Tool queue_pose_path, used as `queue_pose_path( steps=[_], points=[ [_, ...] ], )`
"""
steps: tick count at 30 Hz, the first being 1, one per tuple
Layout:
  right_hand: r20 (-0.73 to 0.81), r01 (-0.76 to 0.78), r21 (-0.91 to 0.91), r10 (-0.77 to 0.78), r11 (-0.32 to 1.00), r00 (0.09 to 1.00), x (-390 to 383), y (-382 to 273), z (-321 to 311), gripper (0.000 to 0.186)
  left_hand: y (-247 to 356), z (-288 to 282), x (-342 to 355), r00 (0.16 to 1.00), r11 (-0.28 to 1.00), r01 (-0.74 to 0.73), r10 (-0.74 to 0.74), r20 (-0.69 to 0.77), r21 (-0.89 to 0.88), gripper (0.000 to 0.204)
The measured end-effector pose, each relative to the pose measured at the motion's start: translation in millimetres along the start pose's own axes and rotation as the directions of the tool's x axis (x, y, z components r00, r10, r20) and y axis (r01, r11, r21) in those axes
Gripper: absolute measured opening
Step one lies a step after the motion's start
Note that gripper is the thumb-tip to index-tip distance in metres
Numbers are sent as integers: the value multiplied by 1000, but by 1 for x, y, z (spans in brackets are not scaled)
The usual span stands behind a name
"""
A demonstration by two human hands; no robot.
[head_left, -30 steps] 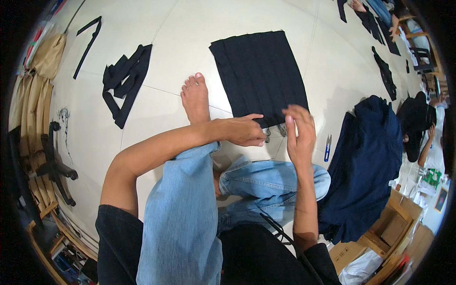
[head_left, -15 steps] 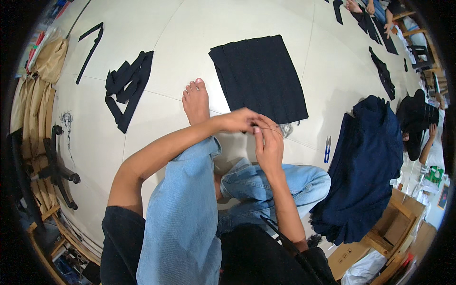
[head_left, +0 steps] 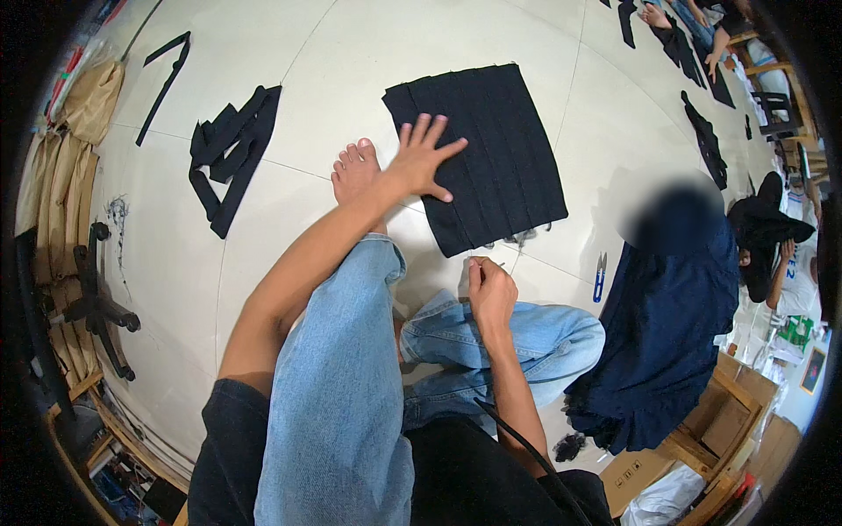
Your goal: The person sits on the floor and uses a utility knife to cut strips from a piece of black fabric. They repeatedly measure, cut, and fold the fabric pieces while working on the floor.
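Observation:
A black fabric panel with parallel seams [head_left: 504, 140] lies on the floor in front of me. My left hand [head_left: 421, 162] is spread over its left part, fingers apart. Just below the panel's bottom edge, my right hand [head_left: 489, 289] is closed, with something thin at its fingers that I cannot make out. Loose dark threads [head_left: 526, 236] lie along that edge. Blue-handled snips [head_left: 599, 279] rest on the floor to the right, beside a heap of navy fabric [head_left: 667, 342]. My bare foot [head_left: 355, 175] is left of the panel, under my left arm.
Black strips [head_left: 237, 158] lie on the floor [head_left: 307, 53] at left, more [head_left: 706, 140] at right. A wheeled chair base [head_left: 98, 298] and tan bundles [head_left: 61, 193] line the left side. Other people's hands [head_left: 715, 61] and a co-worker [head_left: 781, 272] appear at right, near cardboard [head_left: 640, 473].
My left hand has moved up onto the panel and spread out. My right hand has drawn lower and closed. The panel's lower left has shifted down toward me.

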State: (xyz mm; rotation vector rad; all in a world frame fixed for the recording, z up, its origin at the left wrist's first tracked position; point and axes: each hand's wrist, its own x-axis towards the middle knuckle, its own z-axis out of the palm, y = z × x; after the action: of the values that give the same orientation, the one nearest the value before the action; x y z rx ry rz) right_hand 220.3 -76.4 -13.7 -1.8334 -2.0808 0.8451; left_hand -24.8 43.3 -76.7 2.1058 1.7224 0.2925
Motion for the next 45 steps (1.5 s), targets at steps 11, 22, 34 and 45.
queue_pose_path(
  steps=[11, 22, 34, 45],
  points=[
    [-58, 149, -234, -167, 961, 984, -73, 34, -62, 13, -3, -18, 3, 948, 977, 190, -208, 241, 96, 147],
    [-17, 74, -356, -86, 931, 996, -229, 105, -171, 5, -1, -18, 7, 950, 976, 197, -214, 229, 95, 147],
    [505, -778, 251, 608, 576, 613, -294, 179, -227, 19, 7, -18, 7, 949, 976, 190, -210, 237, 104, 146],
    [-13, 53, 980, -200, 194, 980, 24, -55, -112, 40, 1, -19, -3, 946, 974, 212, -225, 234, 80, 141]
  ],
)
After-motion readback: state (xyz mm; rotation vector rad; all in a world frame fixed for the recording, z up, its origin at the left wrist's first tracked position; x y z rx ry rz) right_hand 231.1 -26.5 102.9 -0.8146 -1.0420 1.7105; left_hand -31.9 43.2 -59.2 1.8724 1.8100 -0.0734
